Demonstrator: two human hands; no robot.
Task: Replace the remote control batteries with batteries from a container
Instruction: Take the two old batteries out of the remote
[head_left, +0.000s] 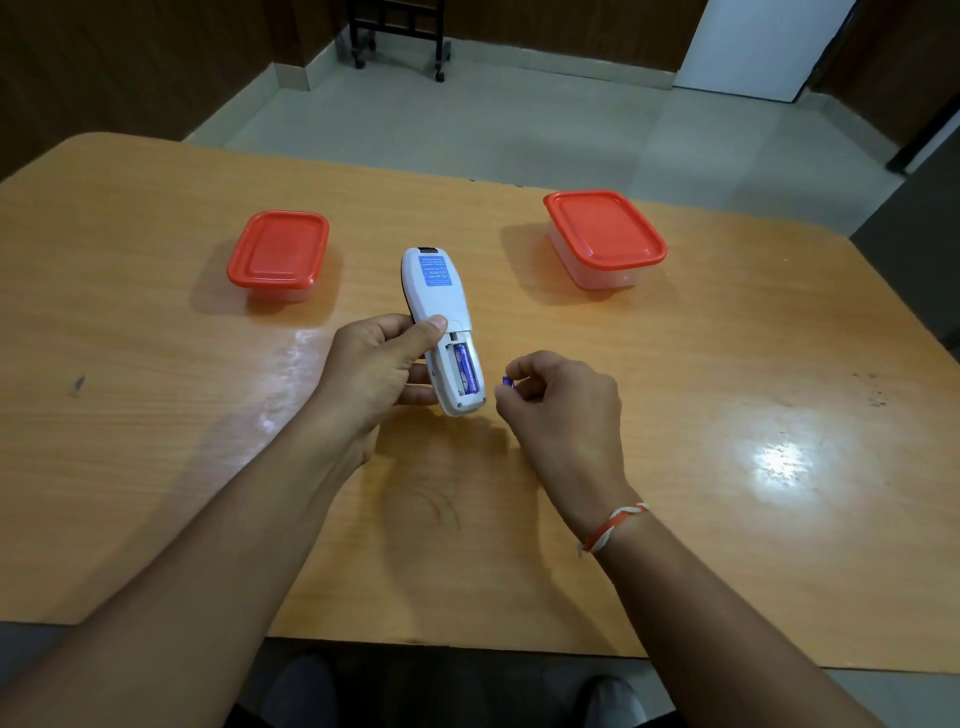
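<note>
Your right hand (558, 395) pinches a battery (507, 382); remote (442, 332), gripped in your left hand (374, 374), sits at nine o'clock, long axis twelve-to-six.

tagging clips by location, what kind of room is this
Probably an office or meeting room, though that is a guess: a large wood-laminate table, a pale tiled floor with dark wood-panelled walls, and a wheeled dark stand at the far side.
</note>
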